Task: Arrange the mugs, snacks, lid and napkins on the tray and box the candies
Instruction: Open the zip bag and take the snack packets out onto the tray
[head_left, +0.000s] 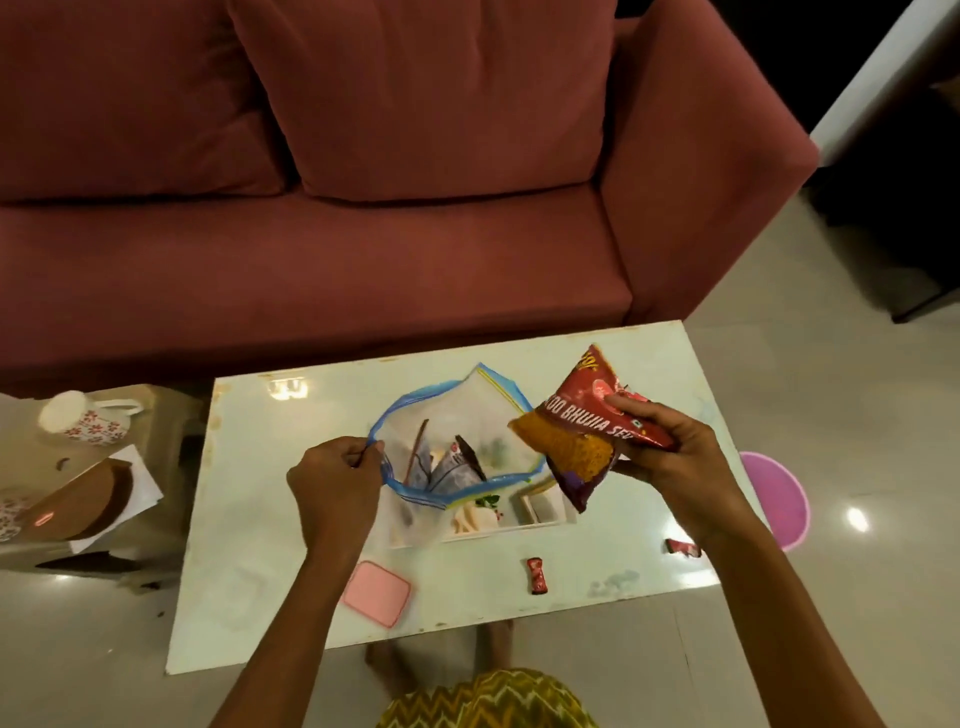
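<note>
Fingers (631, 410) of right hand (670, 457) clamped on red-and-orange snack packet (582, 441), held tilted over open mouth of clear zip bag (457, 447). Left hand (335, 478) pinching blue bag rim. More dark packets inside bag. White tray (540, 519) under bag on table (260, 545). Pink lid (377, 592) and two red candies (537, 575) near front edge. Floral mug (85, 418) off to the left.

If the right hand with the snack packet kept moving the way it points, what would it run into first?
Probably the open mouth of the clear blue-rimmed zip bag, which the left hand holds open. The right hand aims the red and orange snack packet leftward at it, though depth is unclear.
</note>
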